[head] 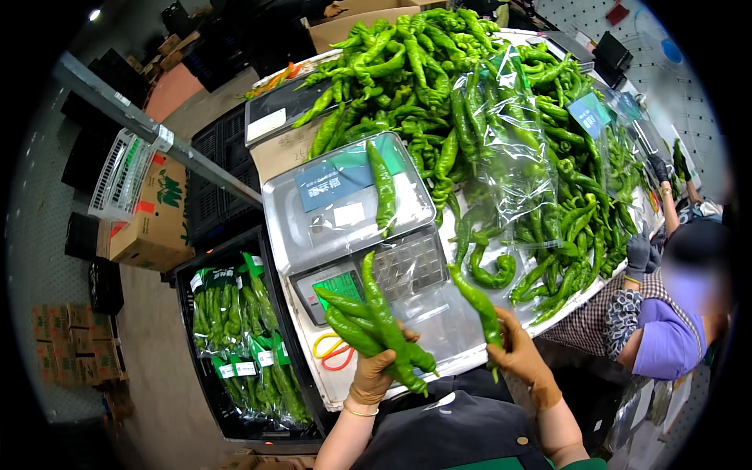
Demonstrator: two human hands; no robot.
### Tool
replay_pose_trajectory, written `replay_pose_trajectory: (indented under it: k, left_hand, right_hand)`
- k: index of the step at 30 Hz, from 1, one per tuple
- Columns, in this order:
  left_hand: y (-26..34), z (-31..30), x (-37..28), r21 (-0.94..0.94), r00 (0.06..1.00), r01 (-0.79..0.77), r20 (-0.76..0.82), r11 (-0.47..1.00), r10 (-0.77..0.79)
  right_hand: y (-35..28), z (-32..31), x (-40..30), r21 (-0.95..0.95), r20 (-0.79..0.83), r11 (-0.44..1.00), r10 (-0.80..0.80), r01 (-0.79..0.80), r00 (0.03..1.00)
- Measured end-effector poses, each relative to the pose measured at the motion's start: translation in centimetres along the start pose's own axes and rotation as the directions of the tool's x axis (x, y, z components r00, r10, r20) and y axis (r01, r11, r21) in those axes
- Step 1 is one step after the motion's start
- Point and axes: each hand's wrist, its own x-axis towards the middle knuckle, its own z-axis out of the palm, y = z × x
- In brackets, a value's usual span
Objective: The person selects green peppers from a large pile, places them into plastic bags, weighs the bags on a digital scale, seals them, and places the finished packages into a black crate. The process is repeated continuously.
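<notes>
My left hand (376,370), in a tan glove, is closed around a bunch of several long green peppers (382,317). To its right, my gloved right hand (520,352) grips one green pepper (479,302) near its lower end. Beyond the hands stands a weighing scale with a steel pan (294,235); a single green pepper (383,188) and a flat plastic bag with a blue and green print (329,188) lie on the pan. Its green display (339,288) is partly hidden by the held peppers. A large heap of green peppers (435,88) fills the table behind.
Clear bags with peppers (517,147) rest on the heap. Red and yellow scissors (333,351) lie at the table's near left edge. A black crate (202,376) with bagged peppers stands at the left. A co-worker's gloved hand (640,252) is at the table's right edge.
</notes>
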Motion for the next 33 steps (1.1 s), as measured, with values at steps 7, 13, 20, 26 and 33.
replay_pose_trajectory:
  k: [7, 13, 20, 26, 33]
  left_hand:
    - [-1.2, 2.6, -0.2, 0.153, 0.986, -0.016, -0.164, 0.988, 0.042]
    - [-1.2, 1.8, -0.2, 0.158, 0.999, 0.009, -0.045, 0.987, -0.002]
    - [-0.8, 0.8, -0.8, 0.212, 0.99, 0.101, 0.078, 0.972, -0.119]
    - [-1.0, 0.3, -1.3, -0.032, 0.974, 0.22, 0.056, 0.975, -0.218]
    - [-1.5, 1.5, -0.6, 0.046, 0.978, 0.188, 0.085, 0.981, -0.191]
  right_hand:
    - [-5.8, 8.9, 0.4, -0.338, 0.252, 0.834, -0.368, 0.437, 0.895]
    - [-4.3, 9.6, 1.4, -0.434, 0.296, 0.649, -0.552, 0.625, 0.779]
    - [-4.7, 8.6, 1.0, -0.263, 0.328, 0.779, -0.483, 0.569, 0.812]
    - [-5.7, 7.4, 0.7, 0.005, 0.316, 0.945, -0.313, 0.328, 0.896]
    - [-4.4, 7.9, 0.8, -0.187, 0.17, 0.885, -0.399, 0.427, 0.901]
